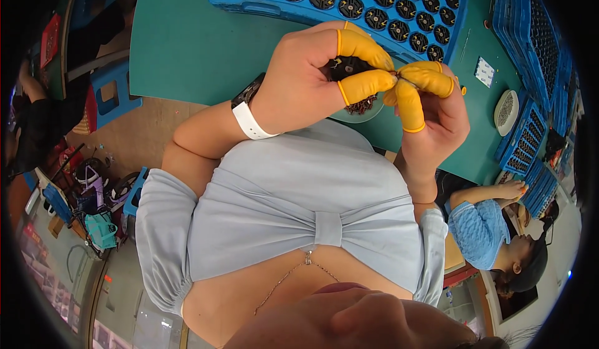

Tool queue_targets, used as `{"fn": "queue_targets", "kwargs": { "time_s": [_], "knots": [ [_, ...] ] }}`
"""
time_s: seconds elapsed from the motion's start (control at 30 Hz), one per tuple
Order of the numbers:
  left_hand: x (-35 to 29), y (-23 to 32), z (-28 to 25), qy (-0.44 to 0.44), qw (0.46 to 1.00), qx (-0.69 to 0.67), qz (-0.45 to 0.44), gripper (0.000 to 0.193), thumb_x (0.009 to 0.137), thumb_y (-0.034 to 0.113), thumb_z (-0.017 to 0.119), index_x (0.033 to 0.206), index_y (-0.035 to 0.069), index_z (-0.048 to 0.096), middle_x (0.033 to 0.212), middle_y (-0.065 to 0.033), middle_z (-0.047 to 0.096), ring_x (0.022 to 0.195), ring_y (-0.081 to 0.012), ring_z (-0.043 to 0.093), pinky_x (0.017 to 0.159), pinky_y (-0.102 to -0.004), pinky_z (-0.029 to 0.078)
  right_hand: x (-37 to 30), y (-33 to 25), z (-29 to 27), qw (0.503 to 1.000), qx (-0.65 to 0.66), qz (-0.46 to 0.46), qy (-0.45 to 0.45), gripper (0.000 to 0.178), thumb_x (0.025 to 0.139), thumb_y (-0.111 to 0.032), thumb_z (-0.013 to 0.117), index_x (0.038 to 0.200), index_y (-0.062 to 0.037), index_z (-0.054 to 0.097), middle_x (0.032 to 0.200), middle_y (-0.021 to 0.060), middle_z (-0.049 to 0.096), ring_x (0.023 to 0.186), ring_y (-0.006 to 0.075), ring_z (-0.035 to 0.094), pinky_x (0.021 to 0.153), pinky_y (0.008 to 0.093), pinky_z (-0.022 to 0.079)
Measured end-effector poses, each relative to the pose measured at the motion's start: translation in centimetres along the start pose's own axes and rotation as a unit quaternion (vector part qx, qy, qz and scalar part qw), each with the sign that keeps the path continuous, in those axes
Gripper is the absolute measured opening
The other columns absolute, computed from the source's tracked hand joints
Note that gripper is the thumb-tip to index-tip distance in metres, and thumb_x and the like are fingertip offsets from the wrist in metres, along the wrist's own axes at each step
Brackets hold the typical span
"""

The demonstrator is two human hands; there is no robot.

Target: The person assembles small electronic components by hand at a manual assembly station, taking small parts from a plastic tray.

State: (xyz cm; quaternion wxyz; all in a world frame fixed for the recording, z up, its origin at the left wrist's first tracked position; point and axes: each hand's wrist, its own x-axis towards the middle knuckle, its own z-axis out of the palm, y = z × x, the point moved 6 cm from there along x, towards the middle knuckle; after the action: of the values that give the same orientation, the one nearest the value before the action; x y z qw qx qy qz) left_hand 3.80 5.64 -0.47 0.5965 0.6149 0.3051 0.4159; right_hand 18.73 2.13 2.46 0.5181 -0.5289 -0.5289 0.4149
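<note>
My left hand (312, 74) wears yellow finger cots on thumb and forefinger and is closed around a black round part (348, 67), partly hidden by the fingers. It looks like the black discs with yellow wires in the tray. My right hand (440, 102), also in yellow finger cots, pinches with its fingertips against the left ones. Whatever lies between the tips is too small to make out. Under the hands, a pale round dish (368, 115) holds many small reddish-brown pieces, largely covered by the left hand.
A blue tray (246, 5) of black round parts lies at the table's far side. On the right are stacked blue trays (515, 30), a white oval bowl (501, 113) of small pieces and a white label card (484, 72). A person in blue (479, 233) works at right.
</note>
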Motion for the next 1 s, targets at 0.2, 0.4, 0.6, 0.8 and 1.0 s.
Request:
{"fn": "queue_targets", "kwargs": {
  "time_s": [0.2,0.4,0.6,0.8,1.0],
  "knots": [
    [0.2,0.9,0.1,0.002,0.999,0.014,0.036,0.019,0.077,-0.001,0.07,0.094,0.001,0.062,0.092,-0.0094,0.061,0.08,-0.0156,0.06,0.069,-0.0253,0.05,-0.2,-0.4,-0.1,0.999,-0.012,-0.029,0.021,0.018,0.074,0.005,0.068,0.09,0.005,0.061,0.084,0.0085,0.059,0.069,0.0127,0.05,0.06,0.0221,0.04],
    [0.1,2.5,-0.5,0.017,0.977,0.152,0.151,0.021,0.073,0.003,0.073,0.092,0.002,0.064,0.092,-0.0115,0.062,0.078,-0.0207,0.062,0.066,-0.0277,0.052,-0.2,-0.3,-0.1,0.999,0.038,0.001,-0.006,0.017,0.074,0.007,0.067,0.09,0.0049,0.061,0.088,0.0105,0.059,0.073,0.0136,0.05,0.061,0.0233,0.04],
    [-0.3,3.5,-0.5,0.007,0.943,0.236,0.234,0.027,0.069,0.007,0.074,0.094,0.003,0.067,0.092,-0.0113,0.063,0.078,-0.0238,0.062,0.067,-0.0289,0.052,-0.2,-0.9,0.1,0.999,0.051,-0.005,-0.012,0.016,0.074,0.007,0.066,0.089,0.0052,0.061,0.089,0.0118,0.059,0.077,0.0166,0.054,0.066,0.0262,0.045],
    [-0.5,4.0,-0.4,-0.011,0.916,0.272,0.295,0.027,0.068,0.009,0.074,0.094,0.002,0.067,0.094,-0.0117,0.063,0.073,-0.0237,0.062,0.062,-0.0288,0.051,-0.5,-1.8,-0.2,0.995,-0.074,-0.062,-0.012,0.015,0.071,0.006,0.069,0.085,0.0035,0.064,0.087,0.0133,0.062,0.074,0.02,0.058,0.065,0.0269,0.047],
    [-0.5,4.2,-0.3,-0.011,0.915,0.276,0.293,0.027,0.068,0.009,0.074,0.093,0.001,0.066,0.093,-0.0121,0.063,0.072,-0.0244,0.062,0.061,-0.0289,0.051,-1.1,-3.6,0.3,0.929,-0.291,-0.229,-0.017,0.022,0.067,0.002,0.072,0.089,-0.0012,0.068,0.086,0.0126,0.065,0.074,0.0232,0.062,0.064,0.0272,0.051]
  ]
}}
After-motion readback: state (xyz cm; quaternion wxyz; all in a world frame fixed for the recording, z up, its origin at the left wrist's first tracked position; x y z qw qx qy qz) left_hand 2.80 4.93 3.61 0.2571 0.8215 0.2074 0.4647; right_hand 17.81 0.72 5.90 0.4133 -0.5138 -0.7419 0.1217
